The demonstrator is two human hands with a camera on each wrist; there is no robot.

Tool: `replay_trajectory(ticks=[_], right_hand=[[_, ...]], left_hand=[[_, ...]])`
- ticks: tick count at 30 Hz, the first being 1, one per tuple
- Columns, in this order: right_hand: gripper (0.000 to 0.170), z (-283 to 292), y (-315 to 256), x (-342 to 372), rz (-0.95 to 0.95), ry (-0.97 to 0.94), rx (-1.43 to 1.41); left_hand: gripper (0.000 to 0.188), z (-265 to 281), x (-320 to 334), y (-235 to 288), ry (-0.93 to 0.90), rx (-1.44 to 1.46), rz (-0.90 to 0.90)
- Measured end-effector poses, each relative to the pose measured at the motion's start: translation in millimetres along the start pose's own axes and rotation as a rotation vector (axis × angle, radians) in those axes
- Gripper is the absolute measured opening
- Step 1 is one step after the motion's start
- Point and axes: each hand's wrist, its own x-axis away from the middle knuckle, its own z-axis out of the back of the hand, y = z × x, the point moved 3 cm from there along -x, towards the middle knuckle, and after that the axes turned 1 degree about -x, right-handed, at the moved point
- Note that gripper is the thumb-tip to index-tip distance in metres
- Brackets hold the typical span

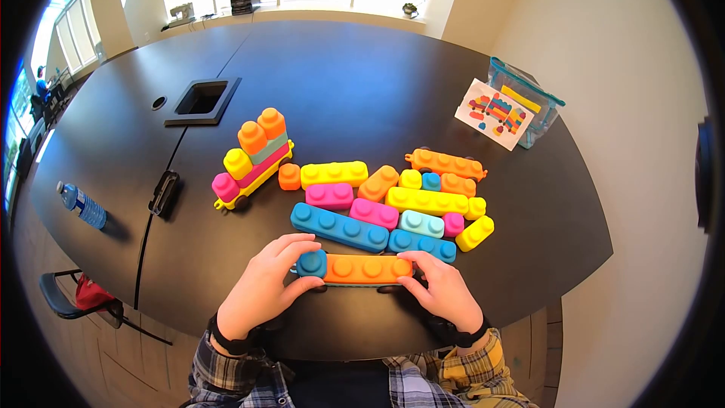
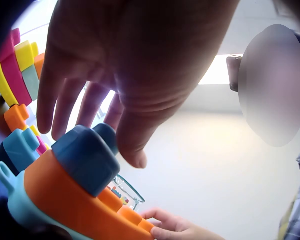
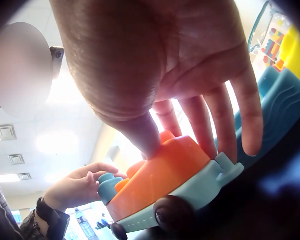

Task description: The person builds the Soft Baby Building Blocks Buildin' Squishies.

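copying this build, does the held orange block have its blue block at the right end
No, the head view shows the blue block on the left end of the orange block, beside the left hand.

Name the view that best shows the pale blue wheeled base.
The right wrist view: it shows the pale blue wheeled base from the side, two dark wheels included. From above, the head view shows mostly its edge below the long orange block; the left wrist view shows one end, partly cut off.
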Motion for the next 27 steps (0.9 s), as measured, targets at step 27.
replay_trajectory(ticks=[27], right_hand=[[0.038,10.0,-0.2,-2.9,0.036,-0.096,0.021]], left_hand=[[0.035,-9.6,6.4,-3.1,0.077,0.050,0.058]])
